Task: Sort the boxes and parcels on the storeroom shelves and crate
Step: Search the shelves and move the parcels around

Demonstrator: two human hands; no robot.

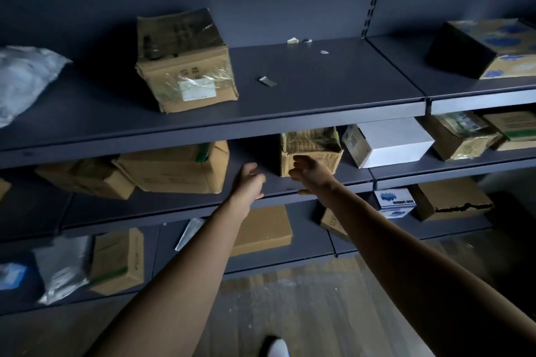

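Both my arms reach toward the middle shelf (261, 185) of dark metal shelving. A small worn cardboard box (311, 148) sits there, its top taped. My right hand (309, 172) is right in front of that box with fingers loosely spread, at or just short of its front face; I cannot tell if it touches. My left hand (250, 181) hovers over the bare shelf to the left of the box, fingers relaxed, holding nothing. A large cardboard box (177, 174) stands further left on the same shelf.
The top shelf (319, 101) carries a taped cardboard box (185, 64), a grey plastic parcel (23, 78) and a blue-printed box (490, 49). A white box (388, 142) and more cartons sit to the right. Lower shelves hold flat boxes and parcels. Wooden floor below.
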